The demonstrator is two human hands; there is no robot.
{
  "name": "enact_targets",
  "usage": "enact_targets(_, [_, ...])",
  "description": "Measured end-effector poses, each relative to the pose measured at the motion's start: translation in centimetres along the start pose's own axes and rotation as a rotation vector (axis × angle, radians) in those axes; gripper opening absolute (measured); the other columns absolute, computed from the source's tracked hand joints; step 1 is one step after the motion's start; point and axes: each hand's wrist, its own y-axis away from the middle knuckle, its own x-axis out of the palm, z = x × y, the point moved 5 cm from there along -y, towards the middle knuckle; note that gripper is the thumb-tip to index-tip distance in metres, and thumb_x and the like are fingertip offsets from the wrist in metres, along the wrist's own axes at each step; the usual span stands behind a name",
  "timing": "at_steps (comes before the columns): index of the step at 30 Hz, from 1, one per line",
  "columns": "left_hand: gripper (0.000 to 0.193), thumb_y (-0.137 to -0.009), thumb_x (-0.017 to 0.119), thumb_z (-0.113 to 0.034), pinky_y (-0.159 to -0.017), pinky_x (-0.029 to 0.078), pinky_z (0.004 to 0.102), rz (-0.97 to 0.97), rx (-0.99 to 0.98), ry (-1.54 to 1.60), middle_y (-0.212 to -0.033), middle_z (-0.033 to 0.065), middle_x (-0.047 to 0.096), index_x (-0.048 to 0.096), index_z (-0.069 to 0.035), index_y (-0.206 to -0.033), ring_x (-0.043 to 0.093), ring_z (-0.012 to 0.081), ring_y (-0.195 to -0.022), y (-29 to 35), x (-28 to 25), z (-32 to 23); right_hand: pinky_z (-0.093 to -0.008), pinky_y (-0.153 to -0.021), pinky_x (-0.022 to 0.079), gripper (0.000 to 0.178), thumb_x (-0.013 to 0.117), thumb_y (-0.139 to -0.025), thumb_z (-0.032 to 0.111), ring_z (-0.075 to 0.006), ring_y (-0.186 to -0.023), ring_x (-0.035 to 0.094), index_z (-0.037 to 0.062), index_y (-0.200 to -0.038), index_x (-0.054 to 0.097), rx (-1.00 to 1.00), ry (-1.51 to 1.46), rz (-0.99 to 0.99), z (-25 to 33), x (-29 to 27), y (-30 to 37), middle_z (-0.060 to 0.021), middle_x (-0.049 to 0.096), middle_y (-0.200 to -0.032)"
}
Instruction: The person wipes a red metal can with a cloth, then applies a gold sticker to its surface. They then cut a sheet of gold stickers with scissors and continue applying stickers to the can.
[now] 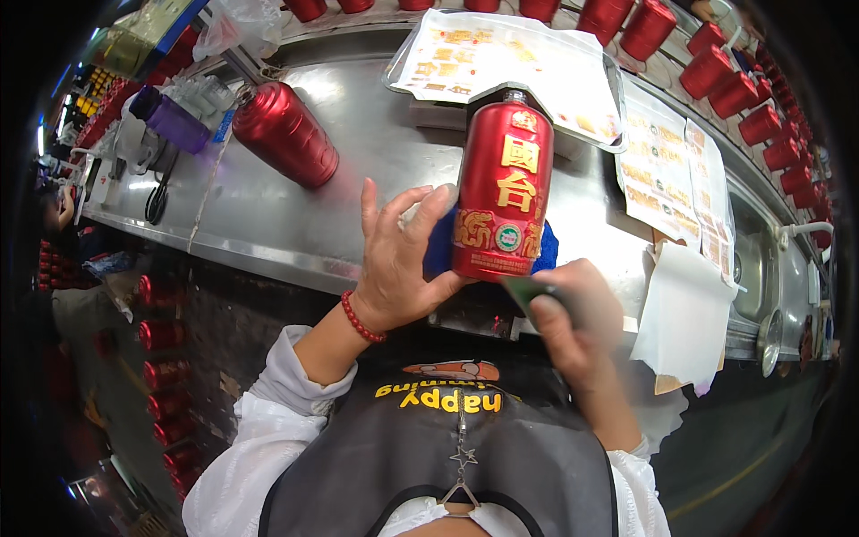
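Observation:
A red bottle (503, 192) with gold raised lettering and a round green-and-white emblem lies with its neck away from me. Under its lower part shows a blue cloth (548, 249). My left hand (403, 259) is open beside the bottle's left side, fingers spread, the thumb at its lower edge. A whitish wrap covers part of a finger. Motion blurs my right hand (582, 318), which is closed on a thin dark green scraper-like piece (528, 290) near the bottle's base. Farther left stands a plain red bottle (284, 134), leaning in the view.
On the metal table (394, 116), a tray (617, 143) holds sheets of gold decals (501, 55). More decal sheets (662, 166) lie right, above hanging white paper (687, 309). Left are a purple bottle (172, 121) and scissors (159, 199). A sink (750, 246) is far right.

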Motion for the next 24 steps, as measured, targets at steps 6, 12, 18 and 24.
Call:
enact_targets(6, [0.048,-0.078,0.078,-0.028,-0.115,0.015,0.0614,-0.084,0.359,-0.160,-0.120,0.0045,0.063,0.065,-0.015,-0.123,0.046,0.0348,-0.128,-0.3,0.2,-3.0,-0.0216,-0.069,0.047,0.022,0.063,-0.097,0.019,-0.0060,-0.077,0.055,-0.0005,-0.105,0.058,0.356,-0.272,-0.189,-2.9,0.4,0.4,-0.0015,0.063,-0.088])
enact_targets(12, [0.061,-0.089,0.065,-0.039,-0.116,0.012,0.0584,0.015,-0.044,-0.087,-0.130,0.0131,0.061,0.052,-0.009,-0.141,0.040,0.0398,-0.133,0.6,1.2,-1.7,-0.0227,-0.070,0.047,0.024,0.063,-0.097,0.021,-0.0072,-0.078,0.055,-0.0011,-0.105,0.057,0.363,-0.155,-0.151,-3.6,0.4,0.4,-0.0026,0.063,-0.087])
enact_targets(18, [0.071,-0.096,0.052,-0.048,-0.115,0.012,0.0582,0.113,-0.214,-0.055,-0.148,0.0240,0.042,0.040,0.002,-0.146,0.025,0.0472,-0.140,2.2,1.8,-1.1,-0.0225,-0.068,0.046,0.024,0.063,-0.097,0.021,-0.0075,-0.076,0.054,-0.0011,-0.105,0.057,0.340,-0.099,-0.159,-3.6,0.3,0.3,-0.0021,0.062,-0.085])
enact_targets(24, [0.069,-0.097,0.051,-0.047,-0.114,0.012,0.0573,0.077,-0.217,-0.050,-0.145,0.0301,0.041,0.043,0.004,-0.143,0.022,0.0494,-0.140,2.5,1.7,-1.7,-0.0218,-0.067,0.045,0.023,0.062,-0.097,0.021,-0.0069,-0.075,0.053,-0.0005,-0.105,0.057,0.345,-0.102,-0.158,-3.3,0.4,0.3,-0.0012,0.061,-0.085])
